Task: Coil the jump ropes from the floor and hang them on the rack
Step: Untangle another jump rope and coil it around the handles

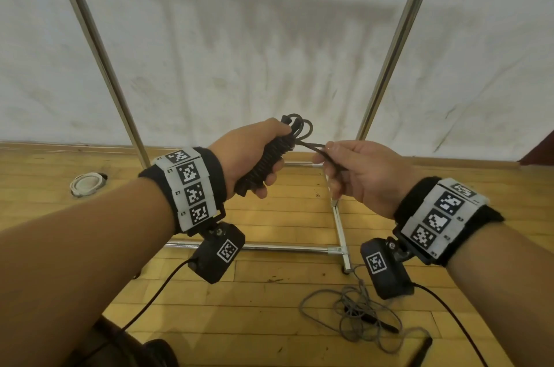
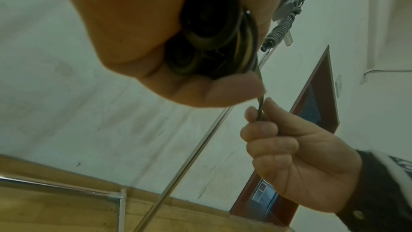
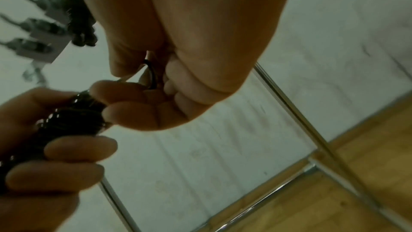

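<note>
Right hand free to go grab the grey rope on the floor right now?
Probably not yet. The right hand is pinching the loose end of the black rope bundle that the left hand grips. The grey rope lies unobstructed on the floor below it.

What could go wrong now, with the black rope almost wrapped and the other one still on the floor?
If the right hand slips off the strand it pinches, the wraps on the black rope bundle in the left hand may loosen. The grey rope by the rack's base bar could snag a foot.
</note>
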Motion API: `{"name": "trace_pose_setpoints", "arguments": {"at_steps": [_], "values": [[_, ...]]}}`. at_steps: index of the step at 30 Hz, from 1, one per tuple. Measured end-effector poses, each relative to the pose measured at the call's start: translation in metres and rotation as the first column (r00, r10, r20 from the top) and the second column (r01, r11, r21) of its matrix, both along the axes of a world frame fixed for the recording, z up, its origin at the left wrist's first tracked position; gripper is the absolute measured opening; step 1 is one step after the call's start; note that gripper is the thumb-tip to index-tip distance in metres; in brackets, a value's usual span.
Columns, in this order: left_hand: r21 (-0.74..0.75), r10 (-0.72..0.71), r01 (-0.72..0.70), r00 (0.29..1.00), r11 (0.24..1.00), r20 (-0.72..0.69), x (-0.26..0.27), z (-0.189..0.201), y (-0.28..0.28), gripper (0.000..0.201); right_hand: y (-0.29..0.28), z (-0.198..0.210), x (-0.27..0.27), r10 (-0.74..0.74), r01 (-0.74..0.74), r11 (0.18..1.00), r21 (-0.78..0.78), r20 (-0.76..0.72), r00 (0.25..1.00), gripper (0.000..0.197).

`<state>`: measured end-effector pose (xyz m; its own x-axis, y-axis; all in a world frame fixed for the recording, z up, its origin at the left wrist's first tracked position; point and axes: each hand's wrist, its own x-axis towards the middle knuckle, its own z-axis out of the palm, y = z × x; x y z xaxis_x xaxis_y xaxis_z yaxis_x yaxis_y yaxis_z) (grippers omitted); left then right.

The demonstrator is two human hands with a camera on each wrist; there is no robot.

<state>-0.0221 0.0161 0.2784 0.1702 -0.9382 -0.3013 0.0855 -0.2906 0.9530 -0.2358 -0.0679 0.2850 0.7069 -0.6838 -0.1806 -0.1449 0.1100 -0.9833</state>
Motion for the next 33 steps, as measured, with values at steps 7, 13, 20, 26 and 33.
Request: {"name": "trace_pose_setpoints", "arguments": {"at_steps": [7, 13, 20, 26, 33], "values": [[-0.088, -0.124, 0.120, 0.991, 0.989, -0.046, -0.009, 0.002, 0.005, 0.047, 0.002, 0.004, 0.014, -0.215, 0.138, 0.935, 0.326, 0.213, 0.953, 0.012], [-0.139, -0.211, 0.208, 0.977, 0.968, -0.008, -0.013, -0.001, 0.010, 0.039, 0.002, 0.003, 0.025, -0.229, 0.126, 0.910, 0.396, 0.224, 0.947, 0.024], [-0.120, -0.188, 0.198, 0.978, 0.973, 0.088, -0.007, -0.003, 0.009, 0.028, 0.005, 0.007, 0.039, -0.281, 0.208, 0.914, 0.348, 0.176, 0.943, 0.038], [-0.129, -0.147, 0.165, 0.979, 0.978, 0.143, -0.005, -0.006, 0.006, 0.031, 0.006, 0.008, 0.044, -0.333, 0.299, 0.922, 0.245, 0.111, 0.936, 0.036], [-0.202, -0.031, 0.056, 0.991, 0.978, 0.127, -0.007, -0.003, 0.003, 0.022, 0.006, 0.010, 0.043, -0.349, 0.300, 0.929, 0.218, 0.239, 0.906, 0.036]]}}
